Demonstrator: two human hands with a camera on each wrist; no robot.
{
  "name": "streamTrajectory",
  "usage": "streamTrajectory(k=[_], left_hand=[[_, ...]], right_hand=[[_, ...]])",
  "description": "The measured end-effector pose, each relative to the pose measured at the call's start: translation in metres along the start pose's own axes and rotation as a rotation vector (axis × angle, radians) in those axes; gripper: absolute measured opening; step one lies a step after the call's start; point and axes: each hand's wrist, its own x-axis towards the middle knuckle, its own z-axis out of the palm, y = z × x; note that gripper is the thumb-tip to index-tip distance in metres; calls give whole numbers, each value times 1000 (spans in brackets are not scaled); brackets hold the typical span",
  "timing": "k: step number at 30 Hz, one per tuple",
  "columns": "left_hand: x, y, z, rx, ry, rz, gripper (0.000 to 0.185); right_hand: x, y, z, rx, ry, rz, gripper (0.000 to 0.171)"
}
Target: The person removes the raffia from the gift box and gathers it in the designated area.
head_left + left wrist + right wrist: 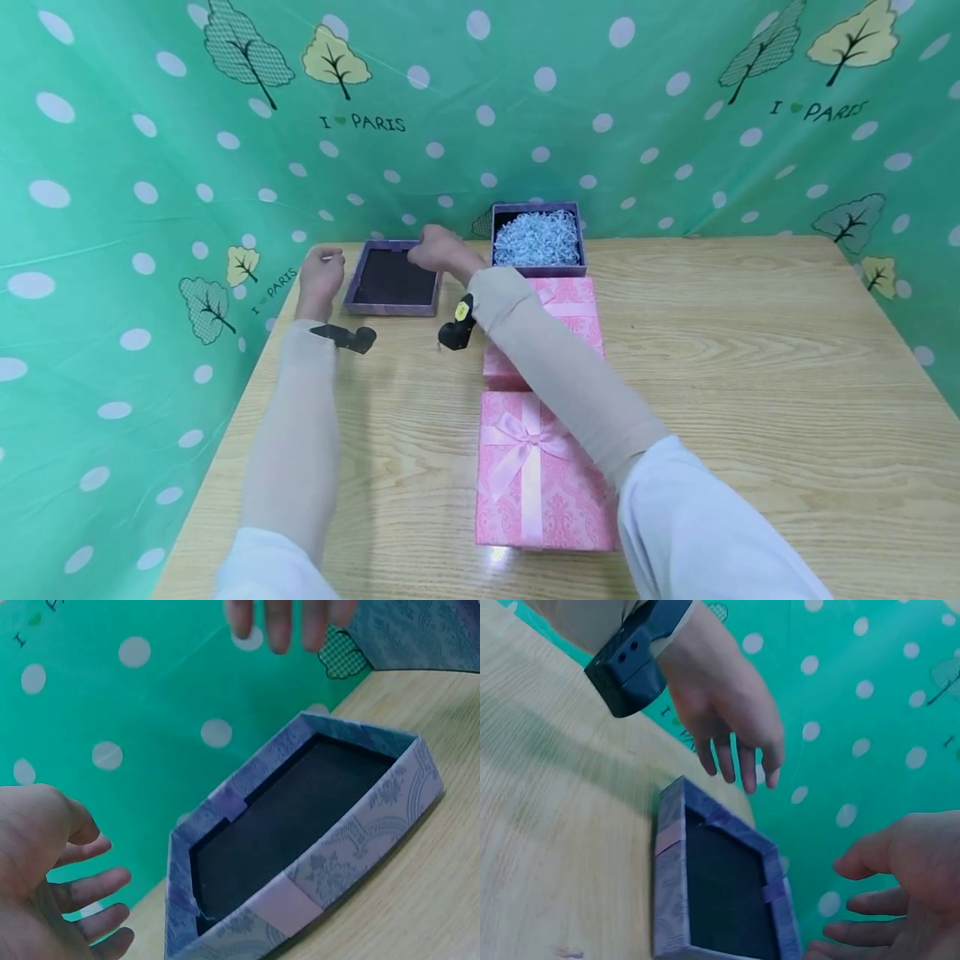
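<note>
A shallow purple patterned box lid (393,279) lies inside up on the table, its black interior showing. My left hand (321,279) hovers just off the lid's left side; in the left wrist view its fingers (94,889) are relaxed and hold nothing. Over the lid's right end hangs my right hand (442,252), apart from it, with loose fingers (877,900) in the right wrist view. To the right stands a purple box (538,271) filled with pale blue shredded paper (538,239).
In front of the purple box sits a pink gift box (570,312), partly covered by my right arm. Nearer me is another pink box (517,500) with a ribbon bow. A green dotted cloth (480,100) hangs behind the wooden table (750,375).
</note>
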Motion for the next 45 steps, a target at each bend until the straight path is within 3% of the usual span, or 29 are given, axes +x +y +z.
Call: streamTrajectory(k=[7, 17, 28, 41, 45], left_hand=[[1, 8, 6, -4, 10, 34, 42], [-4, 29, 21, 8, -11, 95, 40], [-15, 59, 46, -198, -194, 162, 38], [-29, 85, 84, -244, -369, 178, 43], [-30, 90, 94, -194, -412, 175, 46]], right_hand=[[-13, -3, -18, 15, 18, -42, 49], [-27, 19, -50, 103, 35, -63, 49], [-29, 54, -77, 142, 119, -52, 51], [-25, 96, -98, 188, 188, 21, 62], [-23, 109, -100, 194, 205, 35, 64]])
